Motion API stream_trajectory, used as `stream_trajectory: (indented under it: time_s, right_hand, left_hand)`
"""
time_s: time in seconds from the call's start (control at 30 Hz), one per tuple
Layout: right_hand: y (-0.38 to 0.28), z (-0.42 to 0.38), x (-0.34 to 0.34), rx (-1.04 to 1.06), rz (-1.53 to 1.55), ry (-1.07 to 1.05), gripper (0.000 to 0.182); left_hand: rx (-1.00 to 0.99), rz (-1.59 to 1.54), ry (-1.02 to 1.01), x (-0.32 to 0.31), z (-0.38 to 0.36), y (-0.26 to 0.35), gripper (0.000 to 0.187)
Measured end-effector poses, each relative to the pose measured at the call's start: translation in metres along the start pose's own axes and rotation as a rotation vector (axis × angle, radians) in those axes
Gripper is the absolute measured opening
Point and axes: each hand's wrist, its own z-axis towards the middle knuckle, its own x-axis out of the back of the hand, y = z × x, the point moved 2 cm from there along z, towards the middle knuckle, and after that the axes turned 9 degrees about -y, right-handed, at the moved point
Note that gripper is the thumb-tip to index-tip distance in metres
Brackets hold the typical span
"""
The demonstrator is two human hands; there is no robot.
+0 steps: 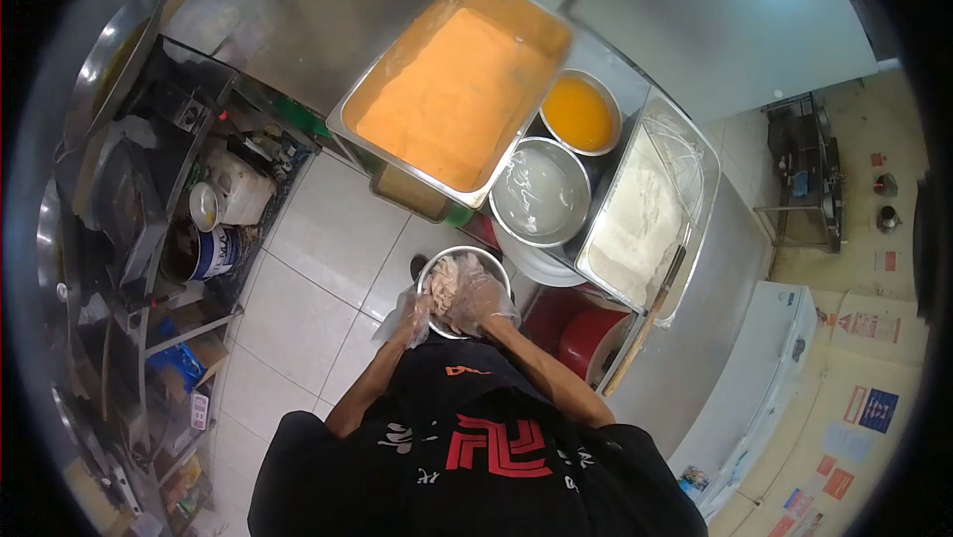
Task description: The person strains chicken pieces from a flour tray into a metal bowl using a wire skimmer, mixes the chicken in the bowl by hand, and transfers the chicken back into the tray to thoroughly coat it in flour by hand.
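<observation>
Close in front of my body is a white-rimmed round bowl with pale, raw-looking meat strips in it. Both hands wear loose, clear plastic gloves. My left hand is at the bowl's left side, its fingers closed on the rim. Inside the bowl, my right hand is curled around some of the meat, with its fingertips partly hidden.
Ahead is a deep steel pan of orange powder. Beside it are a pot of orange liquid, a bowl of cloudy liquid and a flour tray with a wire basket, its wooden handle jutting toward me. Shelving stands left.
</observation>
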Motion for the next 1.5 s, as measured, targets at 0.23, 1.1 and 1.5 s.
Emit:
stream_trajectory:
  time_s: [0.23,1.1,1.5]
  right_hand:
    - [0.020,0.028,-0.007,0.267,-0.211,0.091,0.047]
    - [-0.004,-0.008,0.033,0.178,-0.366,0.220,0.045]
    - [0.030,-0.068,0.089,0.243,0.562,0.164,0.035]
  left_hand:
    - [-0.041,0.223,0.258,-0.013,0.001,0.022,0.071]
    - [0.237,0.499,0.450,-0.015,0.034,0.028,0.045]
    - [0.016,0.234,0.399,-0.022,0.034,0.039,0.036]
